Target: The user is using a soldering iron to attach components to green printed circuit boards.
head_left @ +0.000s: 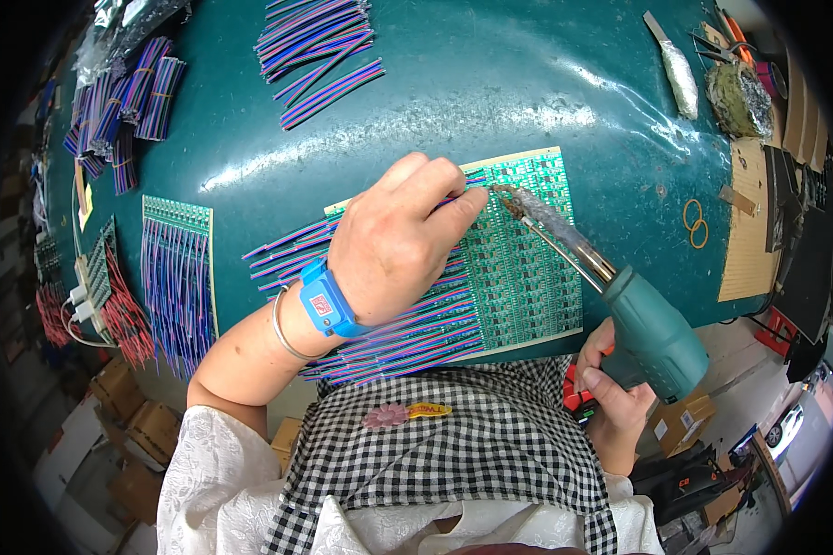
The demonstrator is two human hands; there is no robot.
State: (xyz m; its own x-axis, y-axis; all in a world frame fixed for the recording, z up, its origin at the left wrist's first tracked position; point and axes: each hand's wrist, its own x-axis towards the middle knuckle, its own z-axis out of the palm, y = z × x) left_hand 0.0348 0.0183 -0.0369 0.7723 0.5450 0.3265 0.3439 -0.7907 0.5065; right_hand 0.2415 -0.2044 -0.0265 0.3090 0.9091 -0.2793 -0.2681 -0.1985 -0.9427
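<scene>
A green printed circuit board panel [539, 287] lies in front of me, its left part covered by rows of short multicoloured ribbon wires [407, 342] that stick out to the left. Over the upper part of the panel, my left hand [403, 227] is closed, thumb and finger pinching the end of a ribbon wire [472, 176]. A blue wrist strap and a bangle are on that wrist. On the right, my right hand [611, 388] grips the handle of a green soldering gun [652, 328]. Its tip reaches the panel's upper edge, close beside my left fingertips.
Loose ribbon wires [315, 46] lie at the far side of the green tabletop, with tied bundles [125, 106] at far left. Another wired panel [178, 277] stands left. A wrapped blade [680, 79], rubber bands [696, 224] and cardboard [745, 240] are on the right.
</scene>
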